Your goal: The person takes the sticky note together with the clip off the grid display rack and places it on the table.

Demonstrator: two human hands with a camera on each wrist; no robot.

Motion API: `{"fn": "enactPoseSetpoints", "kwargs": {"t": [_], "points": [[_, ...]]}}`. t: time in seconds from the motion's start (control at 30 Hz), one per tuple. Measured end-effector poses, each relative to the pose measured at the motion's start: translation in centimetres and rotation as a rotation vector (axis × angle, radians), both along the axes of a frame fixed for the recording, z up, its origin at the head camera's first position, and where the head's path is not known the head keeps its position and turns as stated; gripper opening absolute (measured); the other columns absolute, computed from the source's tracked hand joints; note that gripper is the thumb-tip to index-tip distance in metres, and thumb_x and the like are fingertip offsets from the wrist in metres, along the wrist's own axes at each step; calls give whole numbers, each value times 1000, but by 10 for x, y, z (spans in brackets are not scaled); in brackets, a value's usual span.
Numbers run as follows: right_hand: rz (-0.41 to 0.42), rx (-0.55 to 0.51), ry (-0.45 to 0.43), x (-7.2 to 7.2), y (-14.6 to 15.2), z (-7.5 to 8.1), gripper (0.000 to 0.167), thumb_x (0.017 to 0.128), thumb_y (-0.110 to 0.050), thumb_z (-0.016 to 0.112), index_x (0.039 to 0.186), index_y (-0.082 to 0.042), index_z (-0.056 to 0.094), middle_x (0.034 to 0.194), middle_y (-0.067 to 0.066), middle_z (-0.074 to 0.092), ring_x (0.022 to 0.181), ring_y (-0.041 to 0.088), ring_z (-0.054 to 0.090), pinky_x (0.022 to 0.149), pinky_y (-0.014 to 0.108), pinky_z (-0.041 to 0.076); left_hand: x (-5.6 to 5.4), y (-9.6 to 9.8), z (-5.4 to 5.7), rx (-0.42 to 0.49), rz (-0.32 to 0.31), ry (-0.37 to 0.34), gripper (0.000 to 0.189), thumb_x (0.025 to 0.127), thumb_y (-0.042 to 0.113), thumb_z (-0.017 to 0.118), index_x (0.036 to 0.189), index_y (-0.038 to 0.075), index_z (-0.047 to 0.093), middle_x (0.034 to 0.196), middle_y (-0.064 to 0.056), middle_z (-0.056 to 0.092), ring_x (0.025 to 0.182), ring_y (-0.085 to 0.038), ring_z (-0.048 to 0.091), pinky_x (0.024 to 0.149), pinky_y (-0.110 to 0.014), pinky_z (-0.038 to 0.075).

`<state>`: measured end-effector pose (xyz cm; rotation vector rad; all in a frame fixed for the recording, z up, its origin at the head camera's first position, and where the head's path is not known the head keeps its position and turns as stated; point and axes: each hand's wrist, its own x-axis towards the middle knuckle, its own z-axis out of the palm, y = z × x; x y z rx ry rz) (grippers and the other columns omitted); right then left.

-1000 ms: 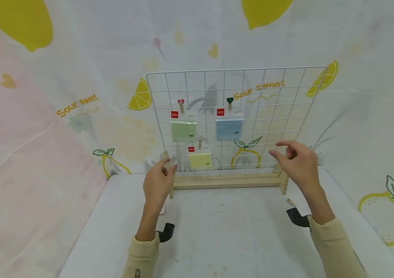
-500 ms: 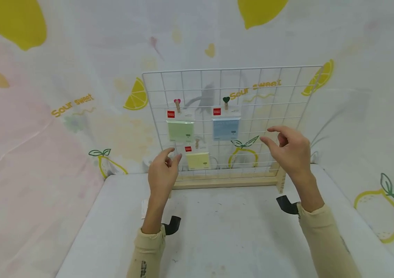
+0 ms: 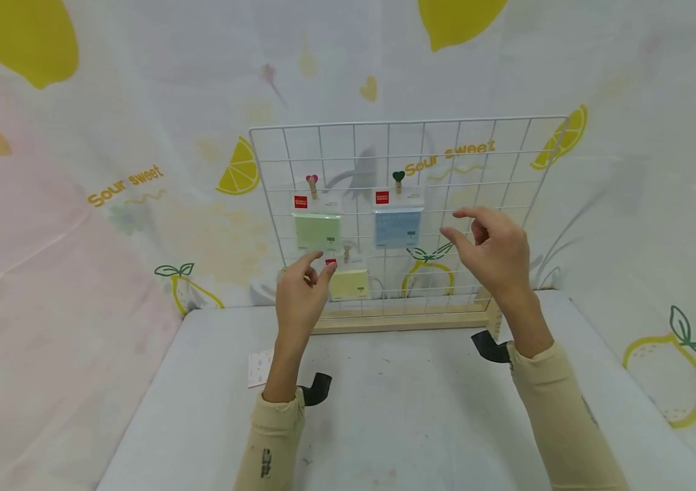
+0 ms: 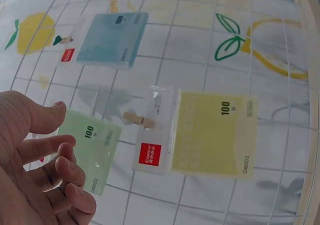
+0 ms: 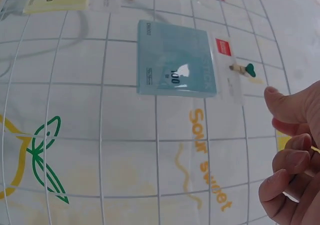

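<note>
Hanging on the wire grid (image 3: 482, 170): green, blue, yellow note pads.

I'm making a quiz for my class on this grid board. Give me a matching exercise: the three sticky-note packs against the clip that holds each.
Things:
1. green pack
2. blue pack
3. yellow pack

Clips:
a. plain wooden clip
b. pink heart clip
c. dark green heart clip

Pairs: 1-b, 2-c, 3-a
</note>
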<state>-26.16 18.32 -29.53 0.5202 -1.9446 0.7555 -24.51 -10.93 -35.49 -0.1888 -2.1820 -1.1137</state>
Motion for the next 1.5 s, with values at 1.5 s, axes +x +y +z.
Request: {"fn": "enactPoseSetpoints", "kwargs": {"t": [1.5], "points": [[60,26,-47,-48,-49,36,30,89,-19,74,116,-8,72,63,4,42,60,20,38,55,34,26,-41,56,3,143,-241,33,33,95,20,68,123,4,67,73,-6,56,58,-16,47,53,-26,40]]}}
